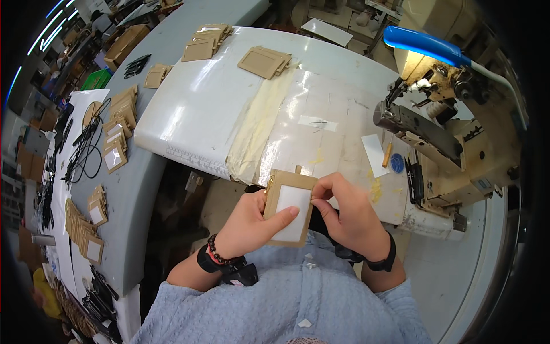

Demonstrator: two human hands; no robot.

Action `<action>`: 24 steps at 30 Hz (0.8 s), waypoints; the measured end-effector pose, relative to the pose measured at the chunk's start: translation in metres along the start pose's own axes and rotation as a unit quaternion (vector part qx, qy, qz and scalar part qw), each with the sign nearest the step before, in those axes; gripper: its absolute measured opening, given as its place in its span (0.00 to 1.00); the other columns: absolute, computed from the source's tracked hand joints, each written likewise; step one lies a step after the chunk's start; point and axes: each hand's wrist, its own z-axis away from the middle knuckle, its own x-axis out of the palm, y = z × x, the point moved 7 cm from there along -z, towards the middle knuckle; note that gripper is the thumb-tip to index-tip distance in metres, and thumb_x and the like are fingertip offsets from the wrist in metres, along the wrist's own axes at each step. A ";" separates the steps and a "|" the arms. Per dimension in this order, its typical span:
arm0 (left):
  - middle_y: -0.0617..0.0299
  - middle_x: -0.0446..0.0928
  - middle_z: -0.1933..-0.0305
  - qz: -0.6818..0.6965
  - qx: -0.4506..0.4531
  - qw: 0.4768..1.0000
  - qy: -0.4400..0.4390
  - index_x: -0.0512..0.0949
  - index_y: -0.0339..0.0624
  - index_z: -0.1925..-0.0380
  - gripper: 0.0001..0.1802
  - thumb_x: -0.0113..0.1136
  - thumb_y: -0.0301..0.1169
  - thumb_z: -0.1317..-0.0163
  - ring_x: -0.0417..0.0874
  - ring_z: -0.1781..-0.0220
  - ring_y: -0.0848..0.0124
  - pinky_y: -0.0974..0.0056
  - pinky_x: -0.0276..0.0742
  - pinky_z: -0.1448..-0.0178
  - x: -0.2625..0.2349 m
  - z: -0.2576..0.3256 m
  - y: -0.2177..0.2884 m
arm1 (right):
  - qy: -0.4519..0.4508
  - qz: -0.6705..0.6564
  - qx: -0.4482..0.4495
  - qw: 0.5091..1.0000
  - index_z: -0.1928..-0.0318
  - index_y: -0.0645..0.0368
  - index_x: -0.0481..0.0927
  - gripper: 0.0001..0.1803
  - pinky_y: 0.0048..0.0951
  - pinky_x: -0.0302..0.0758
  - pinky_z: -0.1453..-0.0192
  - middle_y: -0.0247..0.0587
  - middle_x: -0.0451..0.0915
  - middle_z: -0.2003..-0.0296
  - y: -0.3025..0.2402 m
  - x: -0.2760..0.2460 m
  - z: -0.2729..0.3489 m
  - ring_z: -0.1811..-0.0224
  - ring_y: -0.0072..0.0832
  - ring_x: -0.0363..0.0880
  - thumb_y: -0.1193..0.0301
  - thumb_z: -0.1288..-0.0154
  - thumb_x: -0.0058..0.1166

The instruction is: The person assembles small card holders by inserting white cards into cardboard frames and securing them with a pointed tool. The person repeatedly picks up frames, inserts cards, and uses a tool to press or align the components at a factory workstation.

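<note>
Tan holder (293,196): flat and rectangular, with a border around a white panel and a small tab (298,169) at its top edge; it is held up in front of the blue shirt (275,304), by the near edge of the worktable, leaning slightly.
Left hand (245,226): gripping the holder's left side, thumb laid across the white panel, the other fingers mostly hidden.
Right hand (348,215): thumb and forefinger closed in a pinch on the holder's right edge.
Wrists: beaded bracelet (213,252) on the left, black band (391,255) on the right.
White worktable (189,126): glossy, with a yellowed tape strip (260,117) across it, a ruler (192,158) along its near-left edge and 2 piles of tan pieces (263,62) toward the far side.
Sewing machine (424,135): at the right, under a lit blue lamp (424,45).
Beside the machine: 1 white card (375,155), 1 wooden-handled tool (388,155) and 1 round blue item (396,162).
Grey side table (129,229): at the left, bearing overlapping tan stacks (83,232) and a looped black cord (86,143).
</note>
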 end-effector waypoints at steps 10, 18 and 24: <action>0.58 0.81 0.59 0.173 -0.062 0.983 0.026 0.74 0.30 0.52 0.16 0.58 0.30 0.36 0.83 0.61 0.74 0.68 0.80 0.57 -0.006 -0.013 -0.020 | 0.135 -0.035 0.018 0.990 0.58 0.63 0.66 0.08 0.29 0.72 0.53 0.44 0.72 0.63 0.027 -0.047 0.050 0.61 0.34 0.74 0.85 0.36 0.46; 0.51 0.79 0.57 0.212 -0.078 0.973 -0.044 0.68 0.31 0.48 0.19 0.54 0.32 0.34 0.85 0.59 0.65 0.61 0.83 0.55 0.009 -0.023 -0.023 | 0.093 0.153 0.215 0.960 0.57 0.63 0.64 0.09 0.40 0.71 0.55 0.52 0.74 0.64 0.087 -0.082 0.083 0.60 0.51 0.74 0.83 0.37 0.45; 0.52 0.78 0.54 0.219 -0.083 0.970 -0.061 0.67 0.32 0.46 0.21 0.56 0.32 0.35 0.84 0.57 0.64 0.61 0.83 0.54 0.009 -0.019 -0.020 | 0.117 0.238 0.244 0.933 0.61 0.64 0.66 0.08 0.43 0.71 0.57 0.53 0.75 0.65 0.115 -0.073 0.074 0.61 0.51 0.75 0.84 0.40 0.47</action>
